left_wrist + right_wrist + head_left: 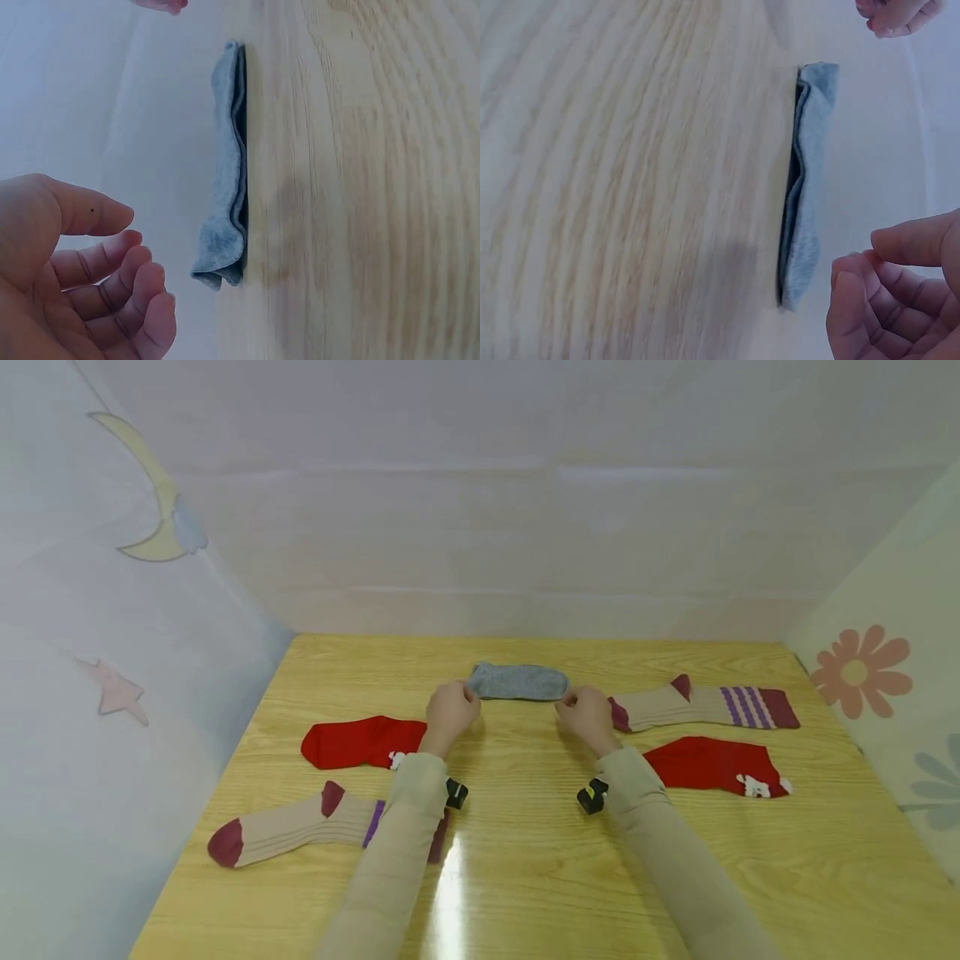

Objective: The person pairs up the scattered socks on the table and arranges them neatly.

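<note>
A grey ankle sock (519, 682) lies flat near the table's far edge, one end toward each hand. My left hand (452, 714) is at the sock's left end in the head view. The left wrist view shows that hand (90, 270) apart from the grey sock (226, 172), thumb and fingers loosely bent around nothing. At the sock's other end is my right hand (587, 717). In the right wrist view, its thumb and forefinger tips come close together, and the hand (900, 292) holds nothing beside the sock (808, 180).
Left on the wooden table (525, 877) lie a red sock (360, 742) and a beige sock (300, 824) with maroon toe, partly behind my left arm. On the right are another beige sock (705, 703) and a red sock (705, 764). Fabric walls (480, 552) border the table.
</note>
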Demonstrator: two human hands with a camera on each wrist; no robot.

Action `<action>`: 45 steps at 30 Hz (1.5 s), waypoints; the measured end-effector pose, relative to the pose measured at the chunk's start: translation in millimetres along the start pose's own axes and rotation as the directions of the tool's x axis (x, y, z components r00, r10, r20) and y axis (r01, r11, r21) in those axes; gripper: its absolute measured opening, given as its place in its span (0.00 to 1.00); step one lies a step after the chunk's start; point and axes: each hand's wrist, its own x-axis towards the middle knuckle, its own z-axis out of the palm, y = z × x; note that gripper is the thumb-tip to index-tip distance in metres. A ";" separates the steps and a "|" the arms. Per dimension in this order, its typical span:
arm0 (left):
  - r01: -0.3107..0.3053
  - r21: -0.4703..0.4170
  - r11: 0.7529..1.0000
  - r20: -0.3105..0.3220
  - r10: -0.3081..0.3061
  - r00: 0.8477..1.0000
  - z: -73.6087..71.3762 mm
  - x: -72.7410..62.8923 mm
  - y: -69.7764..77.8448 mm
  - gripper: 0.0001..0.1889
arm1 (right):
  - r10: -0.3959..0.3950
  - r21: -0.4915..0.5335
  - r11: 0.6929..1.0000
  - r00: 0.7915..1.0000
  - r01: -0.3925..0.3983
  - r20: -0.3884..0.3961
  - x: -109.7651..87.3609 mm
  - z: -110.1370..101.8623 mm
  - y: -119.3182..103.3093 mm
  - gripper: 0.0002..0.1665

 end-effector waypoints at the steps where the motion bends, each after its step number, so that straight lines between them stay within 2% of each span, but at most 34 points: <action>1: -0.012 -0.004 1.000 0.000 0.012 1.000 -1.2 -2.7 1.2 0.16 | -0.001 0.006 1.000 1.000 0.001 0.004 -2.1 -1.5 -0.6 0.09; 6: -0.056 -0.024 0.998 0.011 0.056 0.998 -7.4 -15.5 6.2 0.07 | -0.031 0.056 0.998 0.999 0.030 0.016 -13.3 -7.3 -4.3 0.07; 11: -0.093 -0.038 0.995 -0.017 0.093 0.996 -13.0 -27.1 10.3 0.07 | -0.076 0.067 0.995 0.997 0.075 -0.001 -23.8 -9.5 -6.2 0.07; 18: -0.123 -0.083 0.989 -0.051 0.119 0.992 -17.4 -42.9 9.9 0.06 | -0.089 0.094 0.992 0.996 0.090 -0.021 -38.3 -12.8 -7.4 0.08; 21: -0.154 -0.114 0.981 -0.054 0.149 0.987 -18.3 -50.9 8.0 0.06 | -0.094 0.107 0.990 0.995 0.096 -0.022 -44.6 -14.2 -7.7 0.07; 27: -0.198 -0.154 0.968 -0.040 0.194 0.980 -21.8 -70.4 5.4 0.05 | -0.075 0.163 0.984 0.997 0.074 -0.004 -58.5 -16.6 -7.7 0.06; 35: -0.242 -0.183 0.953 -0.018 0.243 0.970 -27.4 -87.0 -2.6 0.04 | -0.037 0.236 0.971 0.999 0.029 0.029 -75.3 -15.1 -7.6 0.05; 40: -0.264 -0.204 0.943 -0.064 0.256 0.964 -32.2 -94.2 -10.3 0.03 | -0.035 0.265 0.964 0.998 0.021 0.048 -82.3 -15.8 -8.6 0.05; 45: -0.289 -0.205 0.935 -0.097 0.275 0.957 -33.8 -95.3 -16.1 0.03 | -0.010 0.315 0.949 0.997 -0.014 0.073 -83.8 -13.8 -7.4 0.06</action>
